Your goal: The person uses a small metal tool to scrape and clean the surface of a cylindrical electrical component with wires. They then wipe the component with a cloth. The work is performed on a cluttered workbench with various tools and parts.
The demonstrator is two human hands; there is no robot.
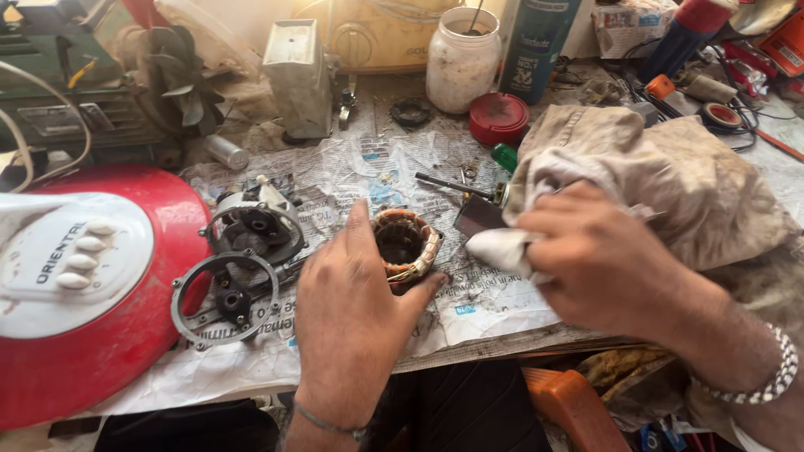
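My left hand [352,318] rests on the newspaper-covered bench, thumb and fingers around a round motor stator [405,245] with copper windings and a dark bore. My right hand [599,259] grips a bunched piece of the beige rag [670,167], its white tip [501,249] just right of the stator. A dark flat metal piece [479,215] lies just above that tip, beside a thin metal shaft [456,186].
Grey motor end brackets [233,280] lie left of the stator. A red and white fan base [84,285] fills the left. At the back stand a white jar [462,63], a red lid [499,117], a teal can [536,46], a grey metal box [297,79], tape rolls and cables.
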